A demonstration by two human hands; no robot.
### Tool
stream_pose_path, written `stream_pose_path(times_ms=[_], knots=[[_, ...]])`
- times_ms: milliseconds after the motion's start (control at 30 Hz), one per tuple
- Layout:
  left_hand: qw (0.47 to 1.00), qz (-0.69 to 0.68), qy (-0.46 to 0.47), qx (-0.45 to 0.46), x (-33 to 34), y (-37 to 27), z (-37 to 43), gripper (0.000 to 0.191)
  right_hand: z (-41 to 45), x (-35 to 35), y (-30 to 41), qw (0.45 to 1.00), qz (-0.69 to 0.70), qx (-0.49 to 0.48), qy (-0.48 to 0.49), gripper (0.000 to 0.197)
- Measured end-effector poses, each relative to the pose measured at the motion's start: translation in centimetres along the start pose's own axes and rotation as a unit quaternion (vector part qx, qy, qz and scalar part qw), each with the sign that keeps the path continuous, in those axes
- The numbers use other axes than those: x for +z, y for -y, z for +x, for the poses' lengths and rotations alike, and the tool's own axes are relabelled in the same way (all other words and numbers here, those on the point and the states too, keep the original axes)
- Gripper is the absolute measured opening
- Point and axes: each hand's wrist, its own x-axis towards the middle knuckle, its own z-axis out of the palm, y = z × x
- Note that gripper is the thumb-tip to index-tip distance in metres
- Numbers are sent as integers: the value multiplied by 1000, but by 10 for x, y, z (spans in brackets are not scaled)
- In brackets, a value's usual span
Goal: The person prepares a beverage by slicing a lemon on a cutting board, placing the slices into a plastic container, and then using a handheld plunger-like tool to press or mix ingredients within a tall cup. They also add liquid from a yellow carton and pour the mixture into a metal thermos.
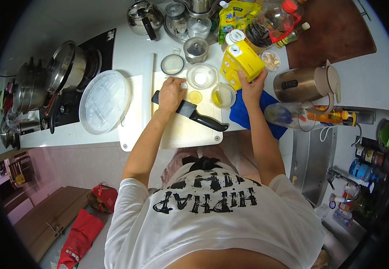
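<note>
My left hand [170,95] is over a white cutting board [191,138], with a small white cap [183,85] held at its fingertips. Beneath that hand lies a knife [211,121] with a black handle; part of its dark blade is hidden. My right hand [253,86] grips a yellow carton [243,64], tilted, its round spout uncapped. Just beside the carton's lower end stands a clear cup [228,95] with something yellow in it. A round yellow slice [195,97] rests on the board, near an open clear bowl [201,75] and a clip-on lid [173,64].
Left of the board is a round white tub [104,102], then a cooktop with a lidded pot [68,67]. A blue cloth [243,112], a clear jar [287,116] on its side and a thermos jug [295,83] are at right. Bottles [260,32] crowd the back; garlic [271,60] fills a bowl.
</note>
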Motion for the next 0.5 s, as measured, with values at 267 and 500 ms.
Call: stream_pose_path(times_ms=[267, 500], knots=[[1000, 8, -28, 4, 8, 5, 1, 29, -4, -9, 3, 994, -84, 56, 46, 72], [997, -25, -72, 18, -11, -2, -22, 30, -1, -7, -8, 993, -27, 89, 71, 70]])
